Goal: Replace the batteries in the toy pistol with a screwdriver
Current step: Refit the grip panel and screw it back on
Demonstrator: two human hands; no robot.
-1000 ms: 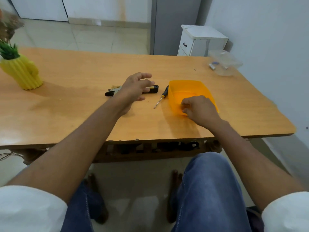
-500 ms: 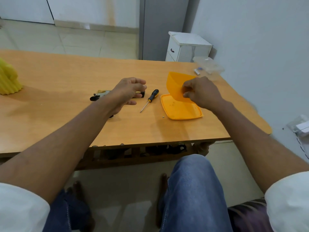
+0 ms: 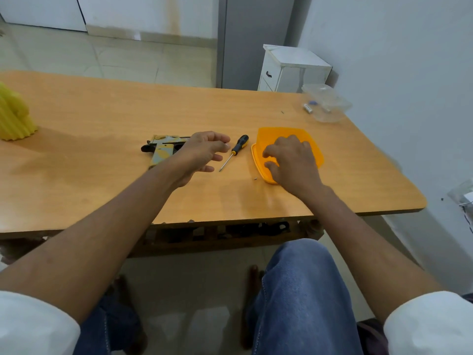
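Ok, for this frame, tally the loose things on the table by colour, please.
Yellow or orange: 3 (cactus-shaped pot, orange container, orange lid)
Black with yellow: 1 (screwdriver)
Camouflage: 1 (toy pistol)
Clear: 1 (plastic box)
Silver: 1 (battery)
Total: 7

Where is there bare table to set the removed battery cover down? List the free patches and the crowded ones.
Free: the wide stretch of table between the yellow cactus ornament and the toy pistol, and the near strip by the front edge. Crowded: the middle, where the left hand, screwdriver, orange container and right hand sit close together.
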